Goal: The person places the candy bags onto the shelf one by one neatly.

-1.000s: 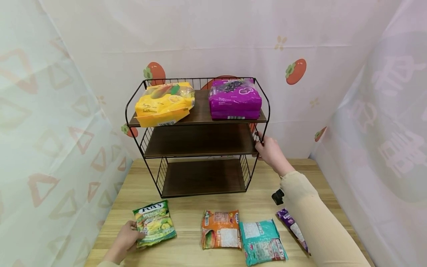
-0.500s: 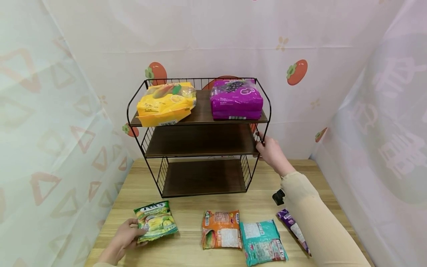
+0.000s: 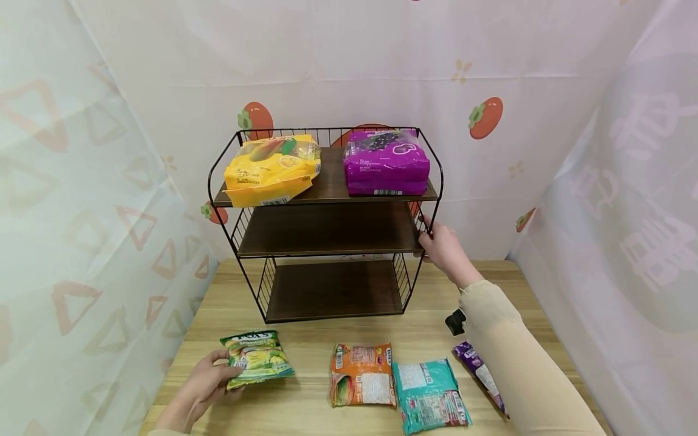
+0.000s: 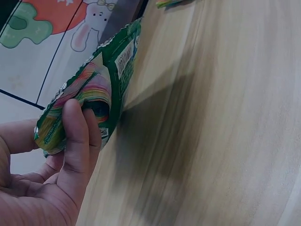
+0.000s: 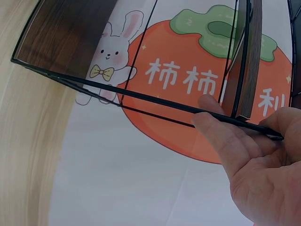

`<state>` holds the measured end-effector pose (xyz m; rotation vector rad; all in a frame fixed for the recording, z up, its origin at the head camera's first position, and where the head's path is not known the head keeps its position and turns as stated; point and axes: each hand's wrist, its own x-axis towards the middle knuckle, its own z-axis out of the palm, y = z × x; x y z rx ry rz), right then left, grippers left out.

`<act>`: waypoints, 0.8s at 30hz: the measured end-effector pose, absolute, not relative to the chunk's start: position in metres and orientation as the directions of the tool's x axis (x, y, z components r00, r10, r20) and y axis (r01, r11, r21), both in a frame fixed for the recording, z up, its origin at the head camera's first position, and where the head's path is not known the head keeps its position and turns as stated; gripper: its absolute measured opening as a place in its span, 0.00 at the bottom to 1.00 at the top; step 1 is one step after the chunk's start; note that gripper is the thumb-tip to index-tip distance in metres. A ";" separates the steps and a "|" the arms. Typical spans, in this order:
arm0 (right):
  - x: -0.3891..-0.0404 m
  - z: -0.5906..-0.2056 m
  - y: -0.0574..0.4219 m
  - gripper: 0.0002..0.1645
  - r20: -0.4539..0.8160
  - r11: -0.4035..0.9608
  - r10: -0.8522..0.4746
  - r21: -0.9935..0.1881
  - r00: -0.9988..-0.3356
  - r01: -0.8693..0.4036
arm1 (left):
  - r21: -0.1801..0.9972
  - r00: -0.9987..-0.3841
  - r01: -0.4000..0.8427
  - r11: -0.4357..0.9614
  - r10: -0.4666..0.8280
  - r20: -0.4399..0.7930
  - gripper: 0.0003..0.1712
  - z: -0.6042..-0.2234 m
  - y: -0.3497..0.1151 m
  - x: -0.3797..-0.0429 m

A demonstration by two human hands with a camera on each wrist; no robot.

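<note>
As left grip (image 3: 209,378) holds 1 green packet (image 3: 260,362), 3 tabletop packets (image 3: 431,396)

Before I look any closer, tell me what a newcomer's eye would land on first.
Probably the two bright bags on the rack's top shelf: a yellow bag at the left and a purple bag at the right. Next might come the green bag in the left hand, at the left of the table, and the right hand gripping the rack's right side.
</note>
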<state>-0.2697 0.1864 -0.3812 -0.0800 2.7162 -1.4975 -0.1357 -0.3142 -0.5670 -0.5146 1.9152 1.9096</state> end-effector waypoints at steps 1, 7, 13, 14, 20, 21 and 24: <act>-0.270 -0.381 0.186 0.36 -0.008 0.534 -0.064 -0.845 -0.998 -0.027 | 0.859 -0.859 -0.512 0.014 0.018 -0.512 0.36 -0.566 -0.314 -0.135; -0.270 -0.381 0.186 0.36 -0.013 0.530 -0.068 -0.848 -0.998 -0.025 | 0.860 -0.859 -0.509 0.043 0.048 -0.510 0.38 -0.562 -0.315 -0.135; -0.270 -0.381 0.187 0.36 -0.020 0.529 -0.073 -0.848 -0.997 -0.022 | 0.865 -0.861 -0.501 0.028 0.086 -0.501 0.39 -0.555 -0.315 -0.135; -0.270 -0.381 0.187 0.36 -0.020 0.530 -0.073 -0.848 -0.997 -0.022 | 0.868 -0.863 -0.496 0.025 0.091 -0.496 0.38 -0.553 -0.314 -0.135; -0.270 -0.382 0.187 0.36 -0.014 0.533 -0.072 -0.846 -0.997 -0.026 | 0.883 -0.874 -0.469 -0.014 0.150 -0.462 0.31 -0.545 -0.312 -0.137; -0.270 -0.382 0.187 0.36 -0.013 0.531 -0.071 -0.847 -0.997 -0.027 | 0.885 -0.876 -0.465 -0.016 0.153 -0.458 0.30 -0.544 -0.311 -0.138; -0.270 -0.382 0.187 0.36 -0.012 0.528 -0.072 -0.849 -0.997 -0.028 | 0.888 -0.878 -0.460 -0.010 0.154 -0.453 0.32 -0.539 -0.309 -0.139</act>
